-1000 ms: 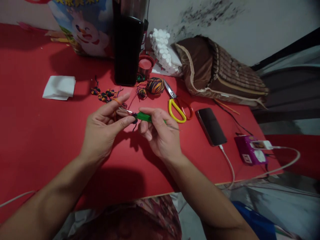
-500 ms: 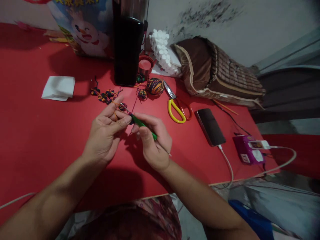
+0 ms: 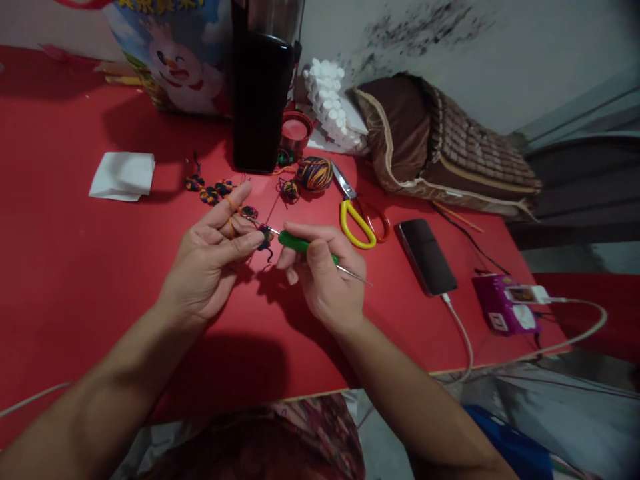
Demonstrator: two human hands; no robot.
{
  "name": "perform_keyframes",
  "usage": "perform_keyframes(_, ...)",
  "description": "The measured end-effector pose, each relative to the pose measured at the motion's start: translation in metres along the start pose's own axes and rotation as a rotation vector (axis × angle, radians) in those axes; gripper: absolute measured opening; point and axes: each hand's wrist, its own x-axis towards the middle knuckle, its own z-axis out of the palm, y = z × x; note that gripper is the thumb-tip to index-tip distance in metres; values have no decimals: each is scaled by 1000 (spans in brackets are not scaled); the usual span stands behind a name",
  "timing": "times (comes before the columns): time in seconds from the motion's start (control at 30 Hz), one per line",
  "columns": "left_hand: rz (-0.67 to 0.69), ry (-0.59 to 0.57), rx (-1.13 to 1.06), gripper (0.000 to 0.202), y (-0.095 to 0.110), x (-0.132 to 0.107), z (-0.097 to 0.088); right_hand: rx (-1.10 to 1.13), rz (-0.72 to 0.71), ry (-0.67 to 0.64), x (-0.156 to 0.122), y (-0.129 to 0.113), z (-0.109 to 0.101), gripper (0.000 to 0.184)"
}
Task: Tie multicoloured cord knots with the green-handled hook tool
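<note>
My right hand [image 3: 325, 277] is closed around a green-handled crochet hook [image 3: 300, 244], whose metal tip points left into a small dark yarn piece [image 3: 264, 237]. My left hand [image 3: 213, 257] pinches that yarn piece between thumb and fingers, with orange yarn looped over the index finger. Both hands hover above the red table [image 3: 75, 267]. A thread runs from the work up to a multicoloured yarn ball [image 3: 314, 173] at the back.
Yellow-handled scissors [image 3: 356, 217] and a black phone [image 3: 427, 255] on a white cable lie right of my hands. Small crocheted pieces [image 3: 209, 190], a folded white tissue [image 3: 123, 175], a tall black container [image 3: 261, 100], a brown bag [image 3: 440, 143] and a purple power strip [image 3: 505, 310] stand around.
My right hand has turned the hook from steeply angled to nearly level and shifted slightly right. My left hand keeps its pinch on the yarn piece.
</note>
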Motion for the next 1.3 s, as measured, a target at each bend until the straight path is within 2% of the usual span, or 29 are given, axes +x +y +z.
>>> perform_keyframes(0.37,16,-17,57,57,4,2,-4,-73,-23,-19,3,-4,-10,22)
perform_keyframes(0.53,38,57,65,59,7,-1,5,-128,-57,-14,4,-5,-13,24)
perform_keyframes(0.67,55,74,116,58,9,-3,9,-120,-77,-25,5,-7,-15,21)
perform_keyframes(0.93,104,30,164,53,15,0,6,-177,-95,-24,7,-19,-21,20)
perform_keyframes(1.3,3,-112,138,55,19,1,-1,-185,-94,-91,11,-32,-30,19)
